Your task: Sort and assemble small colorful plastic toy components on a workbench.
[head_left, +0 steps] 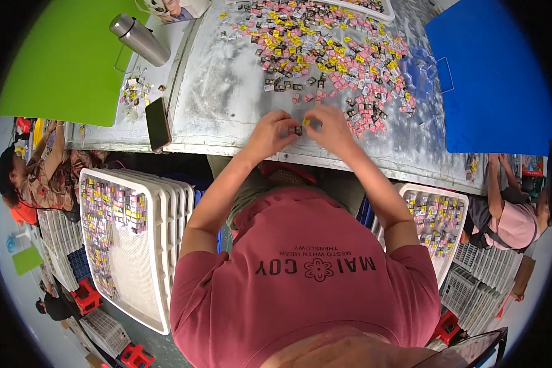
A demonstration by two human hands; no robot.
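Note:
My left hand (272, 135) is closed in a pinch at the table's near edge, gripping a small dark block-like piece (298, 130). Close to its right, my right hand (329, 130) pinches a small yellow piece (306, 122). The fingertips of the two hands almost meet. Just beyond them, many small pink, yellow, black and white pieces (325, 55) lie scattered over the grey metal tabletop (205, 104). What exactly these tiny pieces are is too small to tell.
Left on the table are a phone (157, 124) and a steel flask (142, 41). Green (61, 61) and blue (490, 80) panels flank it. Stacked white trays (132, 294) with sorted pieces stand at my left, another tray (434, 195) at my right. Other people work on both sides.

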